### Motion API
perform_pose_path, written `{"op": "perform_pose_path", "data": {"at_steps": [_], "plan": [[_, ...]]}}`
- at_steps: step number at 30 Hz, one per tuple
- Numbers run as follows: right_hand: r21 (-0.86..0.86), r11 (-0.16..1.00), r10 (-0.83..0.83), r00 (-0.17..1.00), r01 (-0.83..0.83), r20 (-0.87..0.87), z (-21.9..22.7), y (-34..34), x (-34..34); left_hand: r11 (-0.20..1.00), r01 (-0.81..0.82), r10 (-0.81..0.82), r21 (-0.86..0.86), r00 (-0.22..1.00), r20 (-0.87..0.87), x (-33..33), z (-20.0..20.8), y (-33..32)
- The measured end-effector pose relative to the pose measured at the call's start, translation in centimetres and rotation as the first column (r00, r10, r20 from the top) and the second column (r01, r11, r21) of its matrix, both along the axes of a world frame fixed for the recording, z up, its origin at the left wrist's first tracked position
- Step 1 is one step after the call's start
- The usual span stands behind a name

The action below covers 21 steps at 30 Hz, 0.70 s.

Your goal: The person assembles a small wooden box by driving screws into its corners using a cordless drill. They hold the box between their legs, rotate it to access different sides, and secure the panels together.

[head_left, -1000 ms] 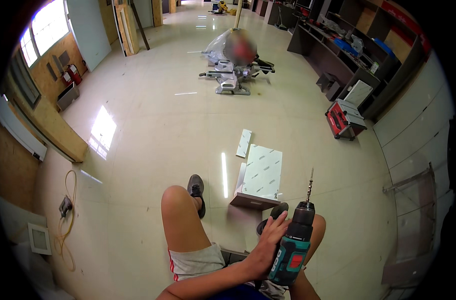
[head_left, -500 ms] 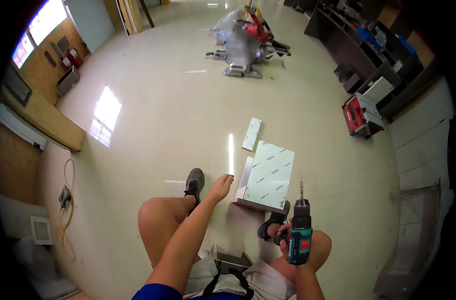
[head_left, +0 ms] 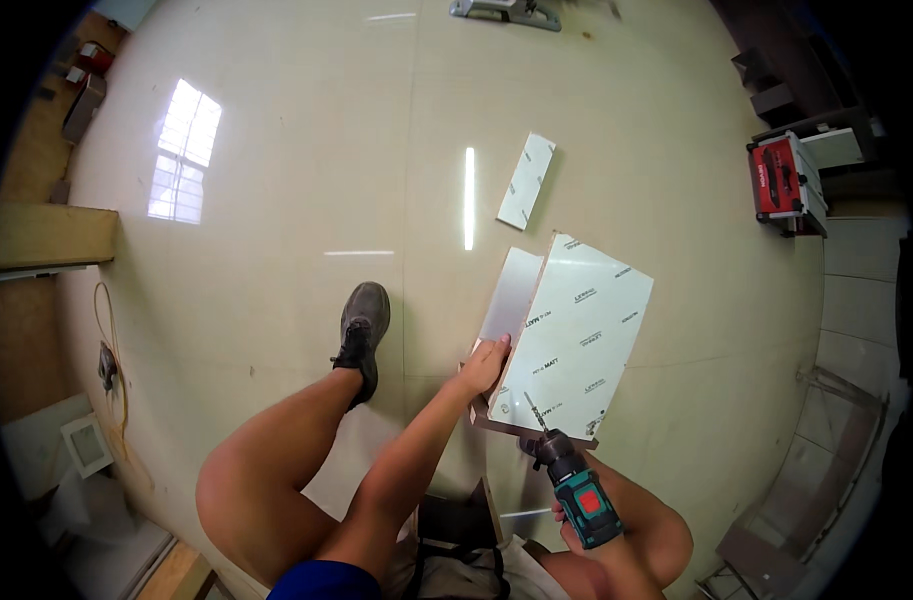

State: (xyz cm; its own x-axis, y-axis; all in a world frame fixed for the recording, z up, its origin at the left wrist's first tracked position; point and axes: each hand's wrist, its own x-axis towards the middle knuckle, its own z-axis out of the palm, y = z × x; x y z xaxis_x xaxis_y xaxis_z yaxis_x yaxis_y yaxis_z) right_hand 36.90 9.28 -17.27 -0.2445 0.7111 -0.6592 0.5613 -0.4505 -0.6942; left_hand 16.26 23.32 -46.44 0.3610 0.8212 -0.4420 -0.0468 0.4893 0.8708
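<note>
A teal and black cordless drill (head_left: 590, 505) is in my right hand (head_left: 568, 530), its fingers wrapped round the handle. Its long bit (head_left: 535, 412) points up and left, over the near part of a panel (head_left: 576, 335) covered in white printed film. This panel stands on the floor as part of a box-like assembly, with a grey side board (head_left: 513, 290) along its left and a brown edge at the near end. My left hand (head_left: 486, 366) grips the assembly near its near left corner, the fingers partly hidden. I cannot tell whether the bit touches the panel.
Beyond the assembly a narrow film-covered strip (head_left: 526, 182) lies on the glossy floor. A red and silver case (head_left: 784, 185) stands at right. A corded tool (head_left: 107, 366) with yellow cable lies at left. My shoe (head_left: 364, 325) is left of the assembly.
My left hand has moved right and taken hold of the assembly. The drill has swung left and tilted, bringing its bit over the panel. The view has tipped down.
</note>
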Motion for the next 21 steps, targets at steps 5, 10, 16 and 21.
{"op": "perform_pose_path", "data": {"at_steps": [5,10,16,21], "plan": [[0.063,0.998,-0.003,1.000,0.004,-0.020,0.4,1.4,-1.2,0.997,-0.061,0.061,0.048,0.998,-0.003,0.6,0.4,-0.1],[0.137,0.988,0.067,0.996,-0.074,0.058,-1.6,1.2,-0.9,0.992,0.119,-0.120,-0.037,0.993,-0.011,-1.0,0.4,-0.1],[0.004,0.954,0.258,0.822,-0.301,0.508,-11.0,-12.5,2.8,0.996,0.062,-0.047,-0.069,0.980,0.195,-0.6,5.2,1.3],[0.035,0.971,0.199,0.876,-0.238,0.439,-8.5,-10.2,2.3,1.000,0.025,-0.022,-0.007,0.974,0.225,-2.1,7.1,1.7]]}}
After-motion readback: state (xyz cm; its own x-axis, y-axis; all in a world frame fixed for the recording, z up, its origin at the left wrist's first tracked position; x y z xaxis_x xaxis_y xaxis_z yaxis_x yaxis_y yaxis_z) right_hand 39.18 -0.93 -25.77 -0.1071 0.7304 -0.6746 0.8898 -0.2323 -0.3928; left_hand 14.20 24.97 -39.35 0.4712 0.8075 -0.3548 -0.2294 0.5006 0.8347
